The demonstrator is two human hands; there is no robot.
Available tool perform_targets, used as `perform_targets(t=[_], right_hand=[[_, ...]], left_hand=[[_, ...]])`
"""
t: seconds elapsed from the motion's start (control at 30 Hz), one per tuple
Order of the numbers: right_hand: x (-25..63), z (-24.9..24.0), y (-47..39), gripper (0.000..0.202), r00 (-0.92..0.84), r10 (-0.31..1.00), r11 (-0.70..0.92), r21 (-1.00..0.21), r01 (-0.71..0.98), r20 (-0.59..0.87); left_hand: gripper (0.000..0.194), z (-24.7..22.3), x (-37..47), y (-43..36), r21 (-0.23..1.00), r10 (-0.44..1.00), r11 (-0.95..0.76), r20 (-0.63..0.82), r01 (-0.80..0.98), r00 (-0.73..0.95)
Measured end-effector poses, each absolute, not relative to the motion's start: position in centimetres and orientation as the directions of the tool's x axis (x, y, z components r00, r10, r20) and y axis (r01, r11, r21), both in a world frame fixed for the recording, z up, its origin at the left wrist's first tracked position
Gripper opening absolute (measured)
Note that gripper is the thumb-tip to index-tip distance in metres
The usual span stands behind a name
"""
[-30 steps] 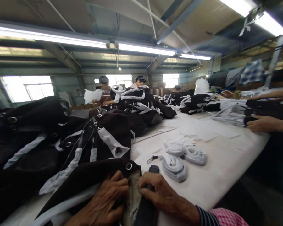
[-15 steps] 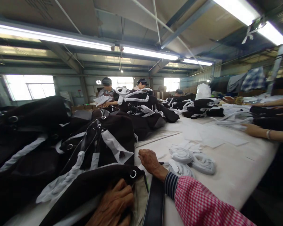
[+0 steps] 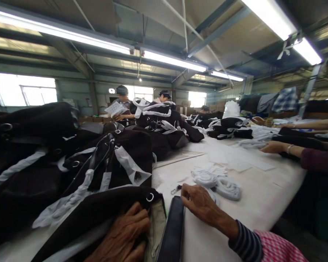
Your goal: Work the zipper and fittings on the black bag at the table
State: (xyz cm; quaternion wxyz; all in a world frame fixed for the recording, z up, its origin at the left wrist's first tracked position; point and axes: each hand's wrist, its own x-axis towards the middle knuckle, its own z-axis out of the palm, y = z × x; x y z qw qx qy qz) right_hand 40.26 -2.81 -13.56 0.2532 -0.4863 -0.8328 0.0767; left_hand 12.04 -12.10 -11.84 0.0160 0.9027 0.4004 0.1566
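In the foreground lies a black fabric bag (image 3: 98, 207) with a silver ring near its upper corner and a beige inner lining (image 3: 155, 225). My left hand (image 3: 125, 231) rests at its opening, fingers bent and closed on the bag's material. Beside the lining stands a dark, smooth flat panel (image 3: 171, 229). Over the panel's far end is my right hand (image 3: 199, 203), its fingers curled inward; what they hold, if anything, is hidden. A small metal clasp (image 3: 176, 189) pokes out left of these fingers. Coiled white-wrapped straps (image 3: 226, 187) lie just behind the hand, one partly covered.
More black bags (image 3: 128, 153) with white-wrapped handles crowd the left and middle of the white table (image 3: 251, 193). Thin white sheets (image 3: 229, 154) lie farther back. At right, a co-worker's hand (image 3: 274, 146) touches black material. Other people stand behind the heap.
My right hand has drawn back and to the right, uncovering the metal clasp. My left hand stays at the bag's opening. The view has shifted slightly.
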Motion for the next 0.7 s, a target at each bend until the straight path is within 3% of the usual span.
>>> perform_targets(t=[0.1,0.2,0.3,0.4,0.47,0.6,0.7], right_hand=[[42.3,-12.8,-4.3,0.012,-0.429,0.869,0.495,-0.472,0.73,0.246],[42.4,-11.7,-4.4,0.01,-0.428,0.846,0.533,-0.505,0.678,0.319],[41.0,-11.1,-3.1,0.009,-0.395,0.814,0.57,-0.456,0.684,0.426],[38.6,-11.3,-1.1,0.01,-0.433,0.81,0.571,-0.359,0.739,0.396],[36.6,-11.9,0.3,0.014,-0.466,0.825,0.553,-0.29,0.781,0.318],[33.4,-13.5,2.2,0.018,-0.482,0.853,0.521,-0.252,0.816,0.203],[32.8,-14.0,2.6,0.017,-0.453,0.873,0.487,-0.267,0.832,0.18]], left_hand=[[0.032,-12.0,11.8,-11.8,0.121,0.709,-0.695,0.273,0.708,0.65],[0.042,-13.6,10.7,-11.6,0.06,0.695,-0.696,0.307,0.716,0.65],[0.047,-15.1,9.6,-11.4,0.028,0.696,-0.687,0.31,0.726,0.647],[0.051,-15.3,9.3,-11.4,0.022,0.684,-0.694,0.332,0.719,0.65],[0.046,-14.5,9.8,-11.5,0.047,0.681,-0.701,0.343,0.712,0.647],[0.017,-12.4,11.8,-11.7,0.15,0.676,-0.723,0.359,0.675,0.644],[0.017,-12.6,11.6,-11.7,0.163,0.661,-0.732,0.402,0.661,0.634]])
